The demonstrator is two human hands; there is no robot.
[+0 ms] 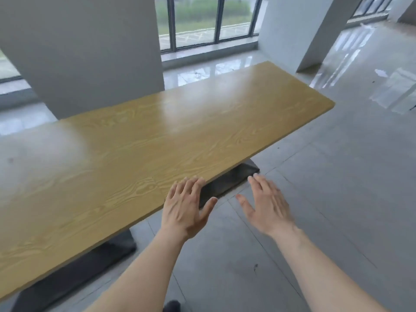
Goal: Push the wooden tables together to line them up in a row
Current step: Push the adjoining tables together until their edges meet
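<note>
A grey tiled floor [315,199] fills the room, with 2 white pillars [90,52] before the windows [202,19]. 1 long wooden table [146,136] runs diagonally on dark bases [229,179]. The left hand [184,210] lies flat at the table's near edge, fingers spread, gripping nothing. The right hand [267,206] hovers open beside the table, over the floor.

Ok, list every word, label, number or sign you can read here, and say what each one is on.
None: no readable text anywhere.
Wooden table: only wood grain on the top, no label or number.
Pillar, windows and floor tiles: no signs or markings.
Left hand and right hand: bare, nothing written.
</note>
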